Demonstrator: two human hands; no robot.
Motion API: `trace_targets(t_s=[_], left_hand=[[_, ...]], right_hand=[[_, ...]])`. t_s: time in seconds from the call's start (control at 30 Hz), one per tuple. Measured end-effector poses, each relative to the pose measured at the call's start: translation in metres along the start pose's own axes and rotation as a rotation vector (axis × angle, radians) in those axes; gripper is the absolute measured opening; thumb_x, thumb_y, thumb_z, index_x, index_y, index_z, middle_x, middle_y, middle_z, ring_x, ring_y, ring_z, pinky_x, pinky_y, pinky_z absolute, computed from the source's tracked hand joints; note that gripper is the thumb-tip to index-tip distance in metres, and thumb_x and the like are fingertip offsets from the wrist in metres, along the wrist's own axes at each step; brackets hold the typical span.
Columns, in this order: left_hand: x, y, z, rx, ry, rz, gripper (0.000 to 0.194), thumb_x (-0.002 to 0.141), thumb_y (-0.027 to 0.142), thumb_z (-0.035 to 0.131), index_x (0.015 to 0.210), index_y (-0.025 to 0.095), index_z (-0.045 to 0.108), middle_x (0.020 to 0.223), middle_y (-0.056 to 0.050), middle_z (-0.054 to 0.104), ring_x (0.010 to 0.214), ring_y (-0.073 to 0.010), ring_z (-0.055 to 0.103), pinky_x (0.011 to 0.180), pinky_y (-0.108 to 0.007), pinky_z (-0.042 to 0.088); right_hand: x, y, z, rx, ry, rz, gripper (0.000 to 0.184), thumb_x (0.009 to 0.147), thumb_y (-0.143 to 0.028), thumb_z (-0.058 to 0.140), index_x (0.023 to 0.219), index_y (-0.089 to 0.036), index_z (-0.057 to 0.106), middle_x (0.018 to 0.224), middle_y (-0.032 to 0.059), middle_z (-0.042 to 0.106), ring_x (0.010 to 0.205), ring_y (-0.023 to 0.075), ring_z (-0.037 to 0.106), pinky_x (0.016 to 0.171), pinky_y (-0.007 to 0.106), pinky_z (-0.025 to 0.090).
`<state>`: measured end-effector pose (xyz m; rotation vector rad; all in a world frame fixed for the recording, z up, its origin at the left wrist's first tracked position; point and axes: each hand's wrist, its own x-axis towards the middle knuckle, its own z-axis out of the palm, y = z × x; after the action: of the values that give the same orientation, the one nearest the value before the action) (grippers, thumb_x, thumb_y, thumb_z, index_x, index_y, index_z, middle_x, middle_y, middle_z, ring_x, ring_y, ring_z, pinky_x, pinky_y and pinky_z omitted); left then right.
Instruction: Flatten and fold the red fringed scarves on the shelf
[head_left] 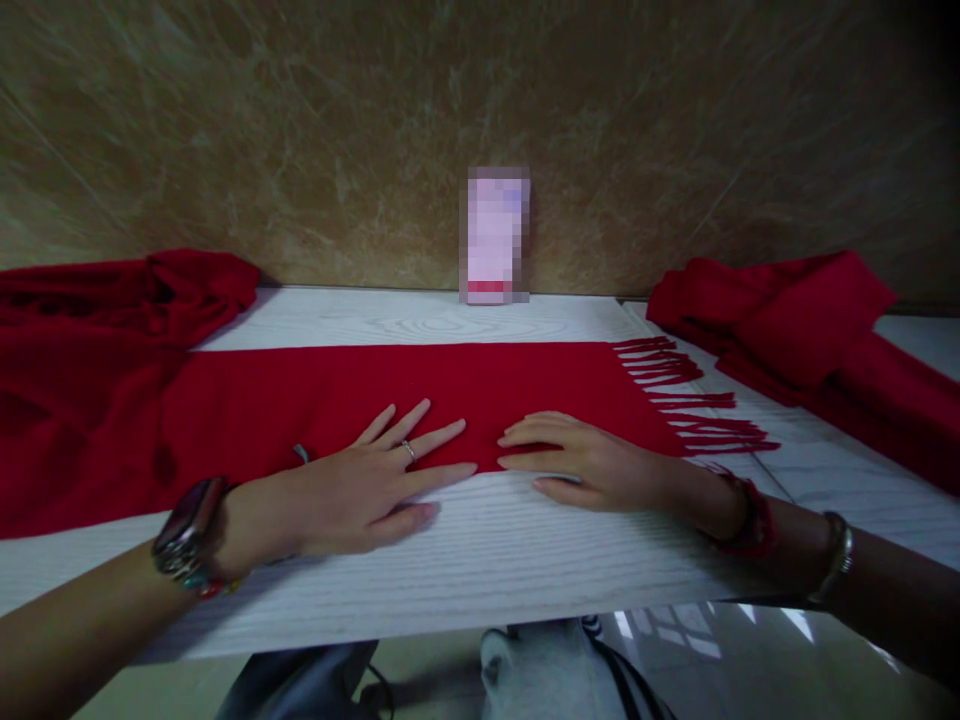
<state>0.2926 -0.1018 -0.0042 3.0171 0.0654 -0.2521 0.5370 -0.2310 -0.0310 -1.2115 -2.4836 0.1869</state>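
A red scarf (525, 385) with a fringed end lies flat along the white wood-grain table (480, 570). On its near edge rests my left hand (375, 480), palm down with the fingers spread, a ring on one finger. My right hand (581, 460) lies just to its right, palm down on the same edge, fingers stretched toward the left hand and slightly bent. Neither hand holds anything. The fringe (705, 400) fans out to the right, beyond my right hand. Under my left wrist a small dark thread or tag (301, 453) shows.
More red cloth lies bunched (195, 300) at the far left, joining the flat part. Another folded red cloth (780, 310) sits at the right. A blurred pinkish object (491, 235) stands against the brown marbled wall (330, 150). The table's front edge runs close below my hands.
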Motion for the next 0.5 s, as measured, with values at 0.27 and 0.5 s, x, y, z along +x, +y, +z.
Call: trace_targets(t_s=[0.27,0.5], left_hand=[[0.002,-0.006,0.007,-0.031,0.104,0.003,0.038,0.090,0.038,0.035,0.127,0.036,0.043,0.144,0.000,0.026,0.133,-0.0293,0.013,0.104,-0.053,0.016],[0.025,-0.004,0.014,0.005,0.178,0.066,0.042,0.090,0.041,0.035,0.132,0.033,0.036,0.143,0.000,0.029,0.133,-0.0232,0.016,0.107,-0.049,0.010]], right_hand=[[-0.048,-0.004,-0.023,0.011,-0.069,0.075,0.040,0.088,-0.016,0.040,0.127,-0.017,0.043,0.124,0.0102,0.054,0.123,0.0158,0.039,0.103,0.041,0.032],[-0.023,-0.005,-0.021,-0.141,-0.036,0.281,0.044,0.089,-0.023,0.039,0.133,-0.019,0.035,0.139,0.0084,0.036,0.132,0.0187,0.020,0.106,0.049,0.019]])
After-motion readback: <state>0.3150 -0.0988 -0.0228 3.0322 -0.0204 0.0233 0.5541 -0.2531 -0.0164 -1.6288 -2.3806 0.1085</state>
